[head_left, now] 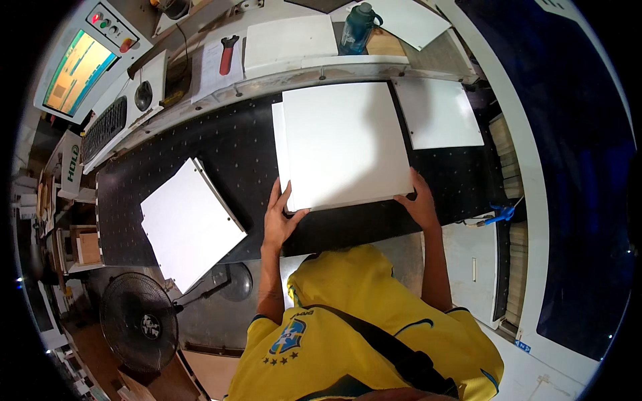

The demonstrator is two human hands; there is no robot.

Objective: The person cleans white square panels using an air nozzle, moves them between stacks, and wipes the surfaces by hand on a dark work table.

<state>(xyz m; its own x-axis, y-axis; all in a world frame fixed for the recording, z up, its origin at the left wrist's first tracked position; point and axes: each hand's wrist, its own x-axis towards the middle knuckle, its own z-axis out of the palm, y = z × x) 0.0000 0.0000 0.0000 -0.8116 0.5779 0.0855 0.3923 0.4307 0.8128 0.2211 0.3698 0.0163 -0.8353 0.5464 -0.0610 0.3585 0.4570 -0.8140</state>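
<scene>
A stack of white rectangular panels lies in front of me on a black dotted work surface. One panel lower in the stack sticks out a little past the left side. My left hand grips the near left corner, fingers along the side and thumb at the near edge. At the near right corner my right hand holds the stack in the same way. To the left, a second pile of white panels sits at an angle and overhangs the near edge. Another white panel lies flat at the right.
A black fan stands at lower left. Behind the surface are a keyboard, a mouse, a lit screen, a red-handled tool and a teal bottle. A blue air gun hangs at right, beside a large machine.
</scene>
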